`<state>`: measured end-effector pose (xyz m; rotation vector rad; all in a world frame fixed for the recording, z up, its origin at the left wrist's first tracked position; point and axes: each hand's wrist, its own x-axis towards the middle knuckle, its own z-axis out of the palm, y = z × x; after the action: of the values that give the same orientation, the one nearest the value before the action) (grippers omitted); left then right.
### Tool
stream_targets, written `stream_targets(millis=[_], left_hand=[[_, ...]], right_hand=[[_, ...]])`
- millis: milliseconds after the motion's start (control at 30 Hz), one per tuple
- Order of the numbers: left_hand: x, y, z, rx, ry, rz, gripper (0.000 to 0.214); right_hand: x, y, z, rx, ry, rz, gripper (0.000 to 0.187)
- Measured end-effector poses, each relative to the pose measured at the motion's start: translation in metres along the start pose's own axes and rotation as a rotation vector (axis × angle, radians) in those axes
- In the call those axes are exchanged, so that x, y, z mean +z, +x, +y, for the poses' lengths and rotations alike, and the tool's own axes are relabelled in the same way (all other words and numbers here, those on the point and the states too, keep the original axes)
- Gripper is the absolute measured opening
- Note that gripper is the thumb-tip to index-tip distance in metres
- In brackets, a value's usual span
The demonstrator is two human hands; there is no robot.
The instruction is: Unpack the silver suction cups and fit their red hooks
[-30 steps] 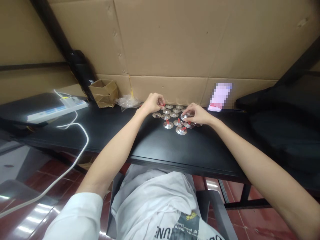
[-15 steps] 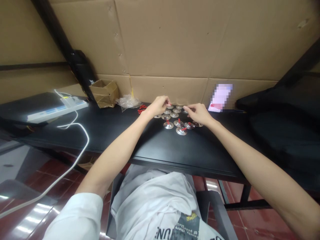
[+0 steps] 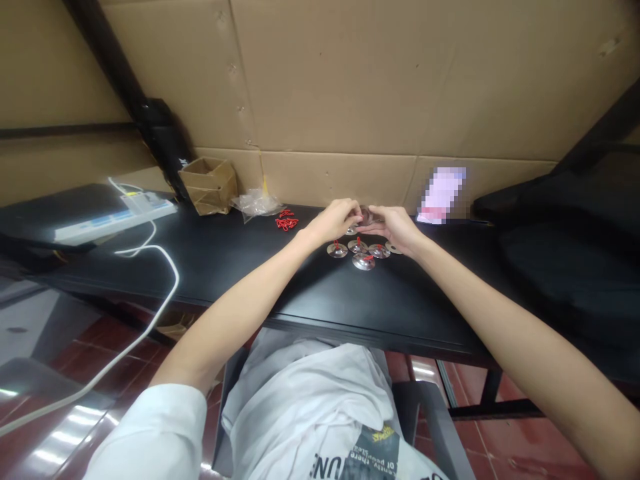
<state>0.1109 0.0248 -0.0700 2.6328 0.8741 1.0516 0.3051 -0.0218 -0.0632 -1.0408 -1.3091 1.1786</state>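
Observation:
My left hand (image 3: 334,225) and my right hand (image 3: 396,228) meet above the far part of a black table (image 3: 250,267). Between their fingertips a small silver metal disc (image 3: 367,215) is lifted off the table, and my right hand pinches it. My left hand's fingers are pinched together against the disc's left side; what they hold is too small to make out. Just below the hands lie several more silver discs (image 3: 363,261) with red bits in their centres. A little pile of red pieces (image 3: 286,223) lies to the left of my left hand.
A cardboard wall (image 3: 350,87) backs the table. At the back left stand a small cardboard box (image 3: 207,185) and a crumpled plastic bag (image 3: 255,202). A white power strip (image 3: 120,215) with its cable (image 3: 165,267) lies far left. A phone (image 3: 440,195) leans at the back right, next to a black bag (image 3: 565,253).
Both hands have come together over the discs, my left hand moving right. A disc is now lifted between them, and the red pile at the left has come into view.

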Motion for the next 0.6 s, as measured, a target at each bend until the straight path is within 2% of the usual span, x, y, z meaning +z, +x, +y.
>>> stream_targets(millis=[133,333,600], left_hand=[[-0.0025,0.001,0.002,0.006,0.02,0.043,0.012],[-0.0051,0.0019,0.003,-0.045,0.037,0.071,0.019],[-0.0018,0.0023,0.0032,-0.086,-0.102,0.121,0.011]], right_hand=[[0.0017,-0.0008,-0.001,0.015,0.031,-0.007,0.014],[0.0023,-0.0009,-0.0028,0.01,0.026,0.011,0.013],[0.0053,-0.0046,-0.0055,0.013,0.093,-0.025,0.014]])
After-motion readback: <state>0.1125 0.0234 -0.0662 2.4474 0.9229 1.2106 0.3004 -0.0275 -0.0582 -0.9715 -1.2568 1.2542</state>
